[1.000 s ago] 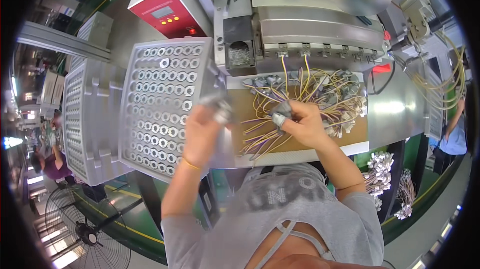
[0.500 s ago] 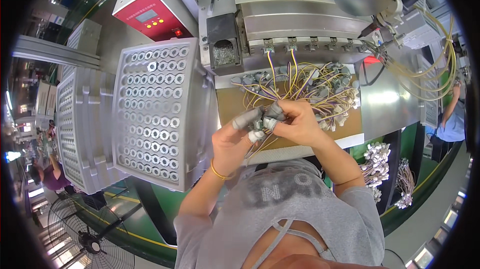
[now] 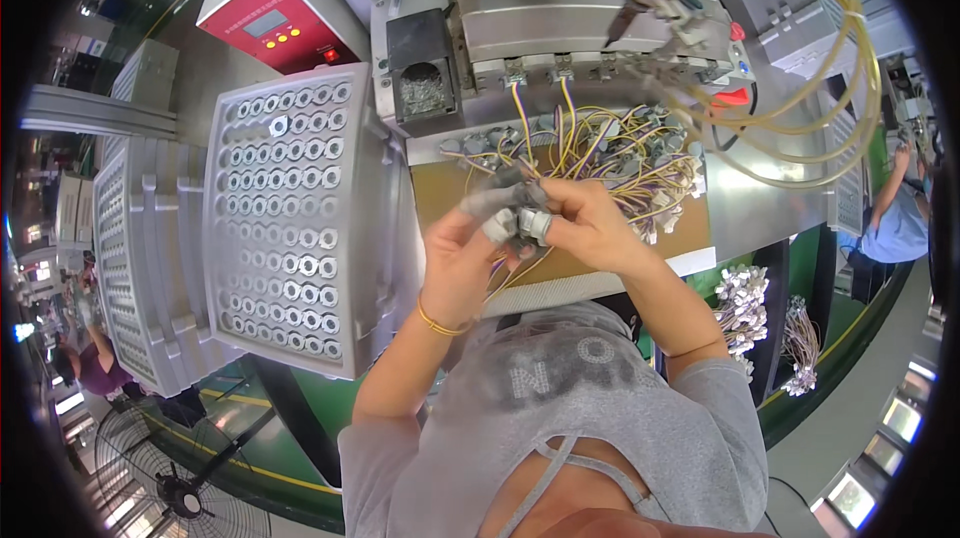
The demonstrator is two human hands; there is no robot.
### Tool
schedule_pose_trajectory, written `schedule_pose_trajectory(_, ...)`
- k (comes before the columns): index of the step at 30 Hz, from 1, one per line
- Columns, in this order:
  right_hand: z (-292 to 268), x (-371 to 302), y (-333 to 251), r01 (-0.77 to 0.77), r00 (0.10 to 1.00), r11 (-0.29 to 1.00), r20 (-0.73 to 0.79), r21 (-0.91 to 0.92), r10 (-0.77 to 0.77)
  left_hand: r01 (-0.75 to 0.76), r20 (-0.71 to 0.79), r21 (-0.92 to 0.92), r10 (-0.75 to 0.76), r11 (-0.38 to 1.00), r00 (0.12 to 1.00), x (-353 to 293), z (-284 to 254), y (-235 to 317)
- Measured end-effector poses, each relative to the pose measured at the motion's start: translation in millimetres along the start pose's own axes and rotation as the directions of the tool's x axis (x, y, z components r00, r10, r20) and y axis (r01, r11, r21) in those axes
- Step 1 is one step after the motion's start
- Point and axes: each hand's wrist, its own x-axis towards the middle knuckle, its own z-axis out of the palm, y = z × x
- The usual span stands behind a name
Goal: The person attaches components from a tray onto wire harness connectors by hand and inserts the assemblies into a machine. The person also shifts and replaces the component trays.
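Left hand [image 3: 455, 250] and right hand [image 3: 592, 228] have their wrapped fingers [image 3: 498, 226] pinched on some kinda blurry dark part [image 3: 519, 222] by the near edge of the bench [image 3: 765, 193], wire pile [image 3: 640, 170] right behind.

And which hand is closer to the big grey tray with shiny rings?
Left. The left hand is off the grey tray's right side; the right hand is farther right, past the left one.

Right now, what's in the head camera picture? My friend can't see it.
Someone's left hand and right hand work close together over a brown board, fingertips wrapped in grey. Tangled wires lie beyond; leftward, a grey tray holds silver rings.
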Motion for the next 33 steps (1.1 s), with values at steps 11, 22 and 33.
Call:
schedule_pose_trajectory(11, -60.5, 26.7, 57.5, 0.140, 0.596, 0.951, -0.790, 0.277, 0.142, -0.505, 0.484, 0.863, 0.282, 0.004, 0.829, -5.1, -27.5, -77.8)
schedule_pose_trajectory(22, -61.1, 51.2, 67.4, 0.058, 0.587, 0.949, -0.779, 0.311, 0.220, -0.379, 0.366, 0.920, 0.127, 0.102, 0.922, -18.8, -25.3, -30.3)
schedule_pose_trajectory(33, 6.2, -6.4, 35.6, 0.231, 0.961, 0.844, -0.023, -0.485, -0.276, 0.015, -0.073, 0.981, 0.299, 0.193, 0.952, -49.1, -58.1, 55.0)
